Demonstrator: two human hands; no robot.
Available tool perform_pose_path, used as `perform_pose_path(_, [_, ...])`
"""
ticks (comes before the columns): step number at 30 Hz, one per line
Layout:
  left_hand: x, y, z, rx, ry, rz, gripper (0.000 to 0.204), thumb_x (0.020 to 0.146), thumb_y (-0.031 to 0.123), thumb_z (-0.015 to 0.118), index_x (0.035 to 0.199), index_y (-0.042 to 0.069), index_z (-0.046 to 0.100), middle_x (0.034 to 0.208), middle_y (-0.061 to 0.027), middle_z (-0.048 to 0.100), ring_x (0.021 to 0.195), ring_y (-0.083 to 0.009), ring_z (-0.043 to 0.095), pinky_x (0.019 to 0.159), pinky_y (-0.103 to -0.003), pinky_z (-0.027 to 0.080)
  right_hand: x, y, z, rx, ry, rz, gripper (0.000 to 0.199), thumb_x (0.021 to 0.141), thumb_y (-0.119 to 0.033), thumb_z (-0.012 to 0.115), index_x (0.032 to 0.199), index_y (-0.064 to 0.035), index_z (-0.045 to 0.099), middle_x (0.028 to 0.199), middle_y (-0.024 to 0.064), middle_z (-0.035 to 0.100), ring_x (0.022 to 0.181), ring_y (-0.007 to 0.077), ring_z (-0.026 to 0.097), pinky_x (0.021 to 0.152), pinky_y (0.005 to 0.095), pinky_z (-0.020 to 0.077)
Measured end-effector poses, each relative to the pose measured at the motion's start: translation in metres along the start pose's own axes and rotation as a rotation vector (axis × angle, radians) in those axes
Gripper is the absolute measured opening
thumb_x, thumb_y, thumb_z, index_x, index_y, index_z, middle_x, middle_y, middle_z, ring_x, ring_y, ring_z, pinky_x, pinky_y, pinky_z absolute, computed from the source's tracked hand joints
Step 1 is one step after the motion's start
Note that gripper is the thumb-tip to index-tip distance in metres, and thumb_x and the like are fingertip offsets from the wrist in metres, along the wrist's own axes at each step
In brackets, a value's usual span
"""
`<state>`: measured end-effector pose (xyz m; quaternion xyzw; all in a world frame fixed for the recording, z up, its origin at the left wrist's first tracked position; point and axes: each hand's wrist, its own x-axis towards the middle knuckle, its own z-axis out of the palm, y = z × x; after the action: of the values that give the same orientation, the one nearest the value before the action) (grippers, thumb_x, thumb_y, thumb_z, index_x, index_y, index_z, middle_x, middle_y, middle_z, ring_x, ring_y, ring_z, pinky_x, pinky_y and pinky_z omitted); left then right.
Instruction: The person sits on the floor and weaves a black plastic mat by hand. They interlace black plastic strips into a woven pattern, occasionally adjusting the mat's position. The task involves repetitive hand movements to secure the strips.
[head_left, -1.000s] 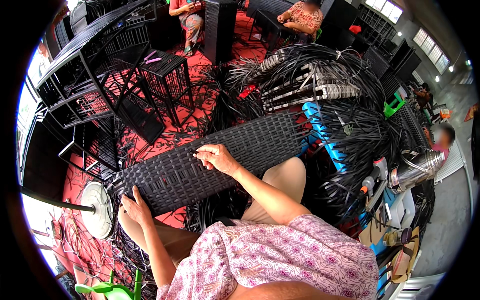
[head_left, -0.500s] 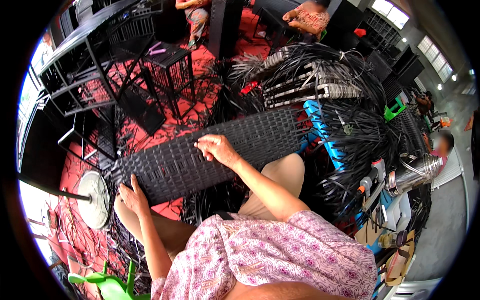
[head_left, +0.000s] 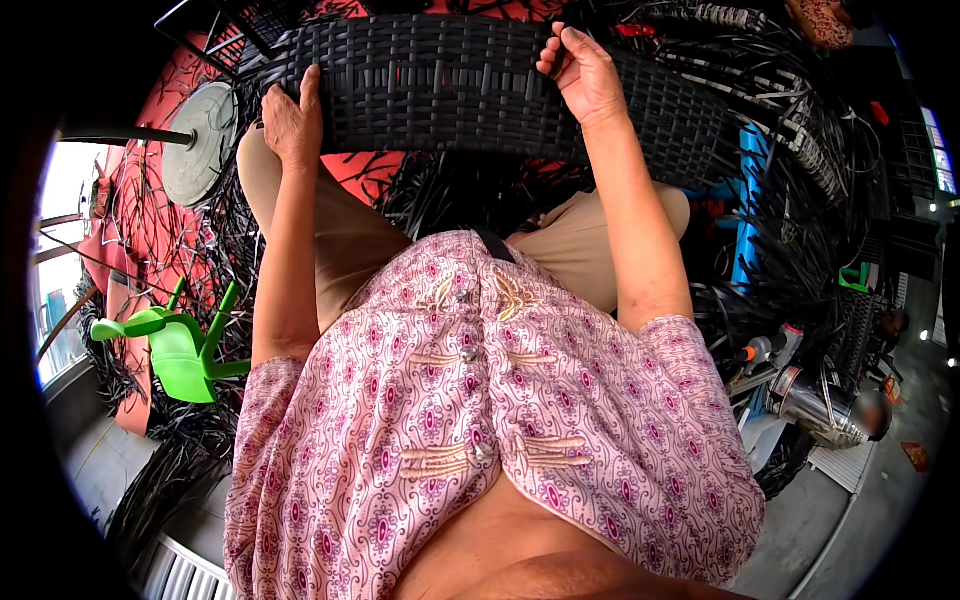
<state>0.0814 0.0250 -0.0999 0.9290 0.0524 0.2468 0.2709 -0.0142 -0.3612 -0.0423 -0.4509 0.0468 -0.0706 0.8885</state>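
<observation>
A long black woven panel (head_left: 440, 92) of flat plastic strands lies across my knees at the top of the picture. At its left end, my left hand (head_left: 290, 128) grips the panel, thumb extended over the weave and the other fingers bent at its edge. Over the panel's right half, my right hand (head_left: 585, 80) is closed in a pinch on a thin black strip (head_left: 557, 64). Most of that strip is hidden by the fingers or lost against the dark weave. Short gaps in the middle rows of the weave let red show through.
Loose black strips (head_left: 800, 260) heap up at the right, beside a blue bar (head_left: 747, 205). On the left are a round grey disc (head_left: 200, 145) and a green plastic chair (head_left: 180, 350). A metal canister (head_left: 815, 405) stands at right. A black metal frame (head_left: 215, 40) is at upper left.
The view has tipped downward, so the panel sits higher in the picture. My right hand has moved rightward along the panel, still pinched. My left hand stays at the left end.
</observation>
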Motion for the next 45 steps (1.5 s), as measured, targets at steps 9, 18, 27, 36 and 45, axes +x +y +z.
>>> perform_pose_path(9, [0.014, -0.064, 0.010, -0.001, -0.154, 0.103, 0.082, 0.088, 0.068, 0.055, 0.127, -0.004, 0.056, 0.124, -0.0253, 0.058, 0.122, -0.0394, 0.054, 0.101, -0.045, 0.045, -0.031, -0.008, 0.025, -0.280, 0.074, -0.194, 0.025, 0.094, -0.021, 0.069, 0.106, 0.0007, 0.070, 0.083, 0.0065, 0.069, 0.078, 0.0179, 0.068, 0.080, 0.0314, 0.0554])
perform_pose_path(18, [-0.023, 0.052, -0.094, 0.113, 0.139, 0.481, 0.035, 0.095, 0.035, 0.063, 0.122, 0.014, 0.066, 0.122, -0.0061, 0.064, 0.110, -0.0279, 0.061, 0.085, -0.040, 0.050, -0.053, -0.005, 0.019, -0.425, 0.094, -0.236, 0.021, 0.094, -0.018, 0.069, 0.100, 0.0017, 0.072, 0.079, 0.0046, 0.068, 0.068, 0.0119, 0.061, 0.076, 0.0270, 0.0509])
perform_pose_path(27, [-0.080, 0.138, -0.063, -0.702, -0.562, 0.050, 0.018, 0.091, 0.013, 0.068, 0.104, 0.002, 0.073, 0.084, -0.0098, 0.074, 0.075, -0.0118, 0.069, 0.069, -0.026, 0.054, -0.058, -0.006, 0.028, -0.561, 0.068, -0.268, 0.022, 0.093, -0.017, 0.070, 0.103, 0.0025, 0.073, 0.081, 0.0052, 0.070, 0.067, 0.0097, 0.060, 0.067, 0.0240, 0.0510])
perform_pose_path(36, [-0.093, 0.168, -0.010, -0.450, -0.488, 0.377, 0.022, 0.090, 0.025, 0.065, 0.098, 0.007, 0.074, 0.093, -0.0127, 0.071, 0.085, -0.0303, 0.068, 0.075, -0.039, 0.053, -0.060, -0.006, 0.016, -0.441, 0.148, -0.231, 0.021, 0.094, -0.017, 0.069, 0.104, 0.0001, 0.073, 0.081, 0.0045, 0.070, 0.067, 0.0100, 0.062, 0.066, 0.0238, 0.0499])
perform_pose_path(45, [-0.092, 0.210, 0.005, -0.071, -0.567, 0.430, 0.034, 0.088, 0.040, 0.067, 0.089, 0.007, 0.074, 0.093, -0.0120, 0.071, 0.088, -0.0330, 0.068, 0.075, -0.043, 0.053, -0.062, -0.001, -0.004, -0.110, 0.278, -0.130, 0.022, 0.093, -0.021, 0.071, 0.105, -0.0022, 0.072, 0.086, 0.0037, 0.071, 0.069, 0.0110, 0.065, 0.060, 0.0216, 0.0443])
